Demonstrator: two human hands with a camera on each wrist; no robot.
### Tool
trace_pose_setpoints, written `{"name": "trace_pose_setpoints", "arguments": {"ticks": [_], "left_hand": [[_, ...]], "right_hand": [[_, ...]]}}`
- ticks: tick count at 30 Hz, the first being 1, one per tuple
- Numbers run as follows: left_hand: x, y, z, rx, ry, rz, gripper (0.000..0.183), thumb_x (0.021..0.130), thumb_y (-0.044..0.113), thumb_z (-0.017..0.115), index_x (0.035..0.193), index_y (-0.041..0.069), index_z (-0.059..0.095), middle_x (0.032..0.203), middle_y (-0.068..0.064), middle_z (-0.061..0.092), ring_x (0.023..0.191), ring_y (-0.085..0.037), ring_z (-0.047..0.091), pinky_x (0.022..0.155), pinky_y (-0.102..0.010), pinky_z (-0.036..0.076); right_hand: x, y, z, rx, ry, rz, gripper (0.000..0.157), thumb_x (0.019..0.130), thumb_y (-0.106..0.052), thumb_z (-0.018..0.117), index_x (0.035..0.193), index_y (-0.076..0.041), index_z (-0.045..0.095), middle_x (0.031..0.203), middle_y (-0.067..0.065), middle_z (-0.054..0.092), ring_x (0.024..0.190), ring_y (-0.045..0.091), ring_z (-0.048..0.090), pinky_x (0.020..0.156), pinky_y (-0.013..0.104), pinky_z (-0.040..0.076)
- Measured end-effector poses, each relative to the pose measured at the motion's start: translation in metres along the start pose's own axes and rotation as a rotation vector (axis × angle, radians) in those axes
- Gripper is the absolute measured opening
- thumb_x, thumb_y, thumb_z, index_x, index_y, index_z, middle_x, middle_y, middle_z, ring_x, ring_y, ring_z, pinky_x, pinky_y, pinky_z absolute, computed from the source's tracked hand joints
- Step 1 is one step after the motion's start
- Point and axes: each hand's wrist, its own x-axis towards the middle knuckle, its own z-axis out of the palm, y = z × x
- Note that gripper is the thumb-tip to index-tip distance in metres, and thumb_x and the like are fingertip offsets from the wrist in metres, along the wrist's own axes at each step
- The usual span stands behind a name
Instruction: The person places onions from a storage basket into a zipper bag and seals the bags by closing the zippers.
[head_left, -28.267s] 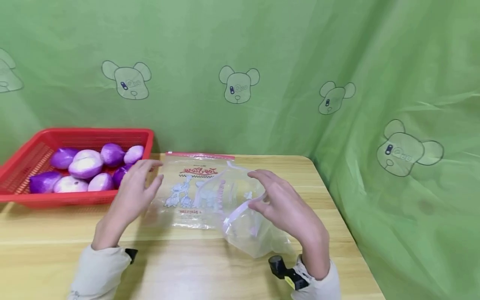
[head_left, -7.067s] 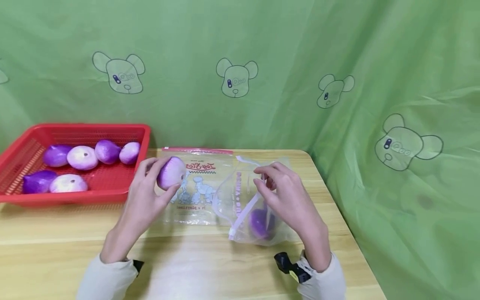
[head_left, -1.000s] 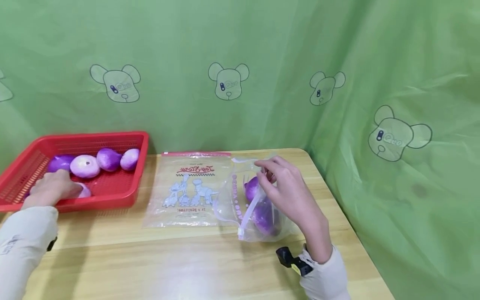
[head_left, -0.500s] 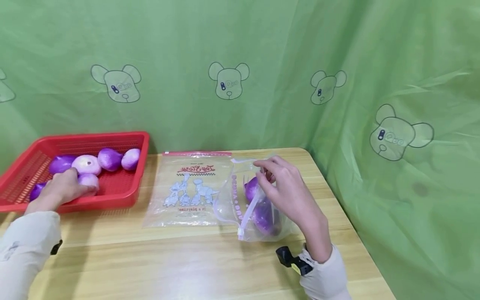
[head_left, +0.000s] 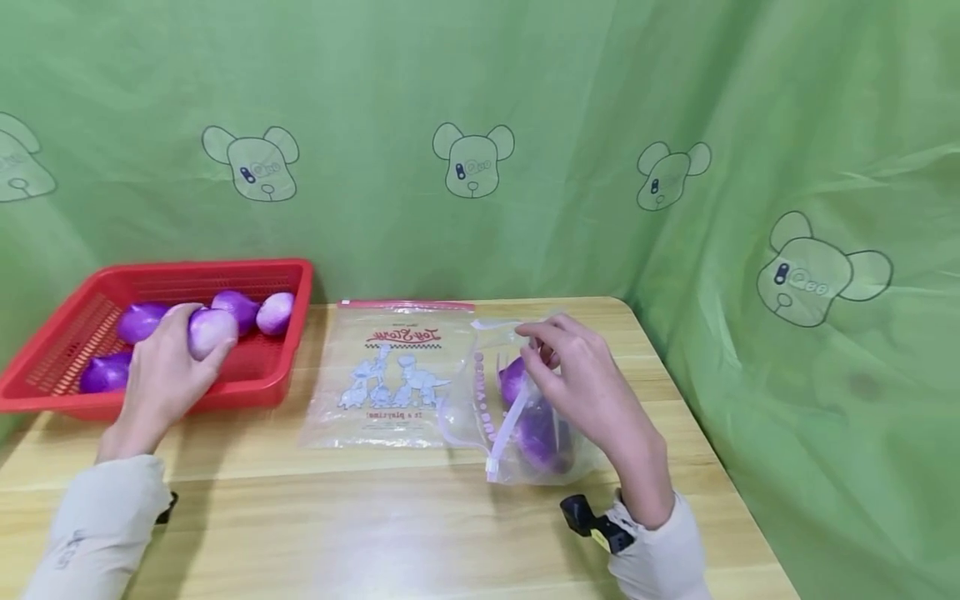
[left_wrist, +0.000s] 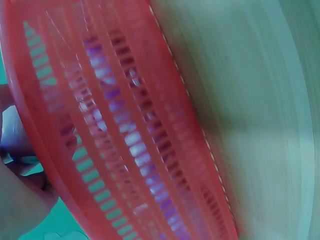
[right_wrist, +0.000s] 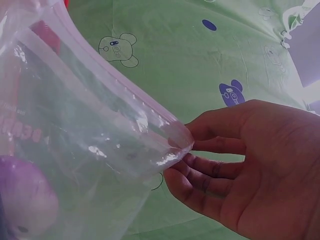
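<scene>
My left hand [head_left: 167, 367] grips a pale purple onion [head_left: 212, 332] over the front part of the red basket [head_left: 247, 390]. In the left wrist view the hand shows at the edge, beyond the basket's slotted wall [left_wrist: 120, 130]. On the right, my right hand [head_left: 592, 379] pinches the rim of a clear zip bag [head_left: 487, 400] with a white slider. The right wrist view shows its fingertips on the bag's edge [right_wrist: 175, 145], the mouth spread. Inside the bag lie purple onions [head_left: 538, 433], seen through the plastic.
Several onions stay in the basket, among them a dark purple one [head_left: 105, 372] and a paler one [head_left: 275, 313]. A flat printed zip bag [head_left: 393, 375] with a red seal lies mid-table [head_left: 360, 517]. A green curtain [head_left: 375, 208] stands behind and at the right.
Over the last second my left hand has taken an onion from the basket's front row and raised it, moving right. My right hand keeps its hold on the bag. Earlier the bag held nothing.
</scene>
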Motion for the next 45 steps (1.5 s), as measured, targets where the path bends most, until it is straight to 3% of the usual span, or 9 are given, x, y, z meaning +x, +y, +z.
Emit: {"name": "trace_pose_setpoints", "arguments": {"ticks": [7,16,20,25,28,31,35,37,45], "left_hand": [[-0.003,0.034,0.011,-0.041,0.186,0.073,0.061,0.083,0.017,0.074,0.133,-0.009,0.05,0.122,-0.035,0.056,0.115,-0.05,0.05,0.075,-0.063,0.029],[-0.011,0.077,0.023,-0.152,0.23,0.108,0.06,0.082,0.01,0.076,0.134,-0.006,0.049,0.123,-0.032,0.056,0.113,-0.05,0.052,0.084,-0.061,0.029],[-0.018,0.095,0.027,-0.171,0.192,0.132,0.062,0.082,0.008,0.077,0.136,-0.005,0.049,0.125,-0.029,0.057,0.111,-0.046,0.054,0.076,-0.054,0.03],[-0.03,0.116,0.038,-0.176,0.045,0.152,0.063,0.085,0.011,0.077,0.138,-0.004,0.048,0.128,-0.026,0.058,0.108,-0.043,0.058,0.071,-0.043,0.031],[-0.034,0.128,0.047,-0.201,-0.007,0.157,0.062,0.085,0.014,0.078,0.137,-0.003,0.05,0.13,-0.024,0.058,0.109,-0.041,0.059,0.074,-0.042,0.033],[-0.036,0.14,0.05,-0.238,-0.013,0.176,0.062,0.082,0.014,0.081,0.135,0.0,0.052,0.129,-0.022,0.056,0.104,-0.04,0.06,0.076,-0.044,0.038],[-0.04,0.157,0.046,-0.29,-0.014,0.191,0.065,0.08,0.014,0.084,0.136,0.005,0.054,0.129,-0.023,0.05,0.101,-0.04,0.06,0.082,-0.053,0.052],[-0.043,0.165,0.044,-0.303,-0.014,0.201,0.066,0.079,0.014,0.085,0.137,0.006,0.055,0.13,-0.023,0.047,0.101,-0.04,0.06,0.079,-0.056,0.056],[-0.051,0.193,0.04,-0.322,-0.035,0.266,0.069,0.077,0.018,0.087,0.138,0.01,0.055,0.127,-0.018,0.047,0.095,-0.031,0.065,0.076,-0.043,0.058]], "right_hand": [[-0.001,0.001,-0.002,-0.006,0.004,0.007,0.025,0.094,-0.006,0.063,0.117,0.001,0.069,0.094,0.003,0.064,0.077,0.012,0.059,0.063,0.027,0.053],[0.0,0.0,-0.002,-0.005,-0.014,0.021,0.026,0.095,-0.008,0.064,0.119,0.001,0.068,0.097,0.004,0.065,0.078,0.012,0.06,0.063,0.024,0.053],[0.0,-0.001,-0.002,-0.007,-0.017,0.02,0.027,0.095,-0.008,0.063,0.12,0.0,0.068,0.097,0.003,0.065,0.078,0.012,0.06,0.062,0.024,0.053],[0.0,-0.002,-0.003,-0.012,-0.013,0.02,0.026,0.095,-0.009,0.063,0.12,0.0,0.069,0.096,0.003,0.064,0.077,0.012,0.059,0.061,0.024,0.052],[-0.001,-0.002,-0.004,-0.012,-0.009,0.02,0.027,0.095,-0.008,0.063,0.119,0.0,0.068,0.095,0.003,0.064,0.077,0.011,0.059,0.061,0.024,0.052],[-0.001,-0.002,-0.004,-0.009,-0.008,0.022,0.026,0.095,-0.008,0.063,0.119,0.0,0.069,0.095,0.002,0.064,0.076,0.011,0.059,0.06,0.024,0.052],[0.0,-0.003,-0.002,-0.005,-0.009,0.015,0.026,0.094,-0.007,0.063,0.118,0.001,0.069,0.094,0.003,0.064,0.076,0.011,0.059,0.059,0.022,0.052],[0.001,-0.003,-0.002,-0.006,-0.01,0.01,0.026,0.094,-0.006,0.063,0.118,0.001,0.069,0.093,0.003,0.064,0.075,0.011,0.059,0.059,0.022,0.052],[0.0,-0.005,0.0,-0.02,-0.011,0.013,0.025,0.094,-0.007,0.063,0.118,-0.002,0.07,0.095,0.002,0.064,0.075,0.011,0.057,0.059,0.023,0.051]]}}
